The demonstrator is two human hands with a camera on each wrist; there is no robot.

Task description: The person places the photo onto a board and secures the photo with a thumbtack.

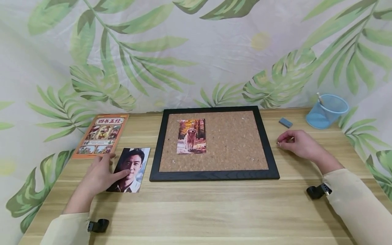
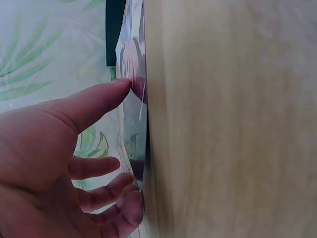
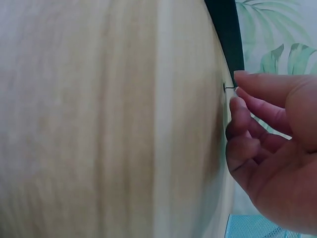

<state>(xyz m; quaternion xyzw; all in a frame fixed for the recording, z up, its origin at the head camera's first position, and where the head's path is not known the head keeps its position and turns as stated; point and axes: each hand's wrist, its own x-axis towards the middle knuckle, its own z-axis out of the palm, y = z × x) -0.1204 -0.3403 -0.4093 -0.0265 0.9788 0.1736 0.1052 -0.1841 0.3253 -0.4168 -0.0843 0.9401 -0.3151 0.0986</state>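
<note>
My left hand (image 1: 99, 173) lies over a portrait photo (image 1: 134, 183) on the table, left of the corkboard. In the left wrist view its thumb (image 2: 106, 99) touches the photo's glossy surface, while the other fingers bend loosely at the photo's edge. Right of the board, my right hand (image 1: 298, 144) hovers low over the table. Thumb and index finger pinch a small pin (image 3: 230, 88), its thin shaft showing at the fingertips. The black-framed corkboard (image 1: 232, 146) lies between the hands, with a dog photo (image 1: 190, 137) on its left half.
An orange-bordered booklet (image 1: 102, 136) lies at the back left, partly beside the left hand. Behind the right hand is a small blue-grey block (image 1: 286, 122). A blue mesh cup (image 1: 324, 114) holding a thin stick stands near the leaf-patterned backdrop (image 1: 220, 61).
</note>
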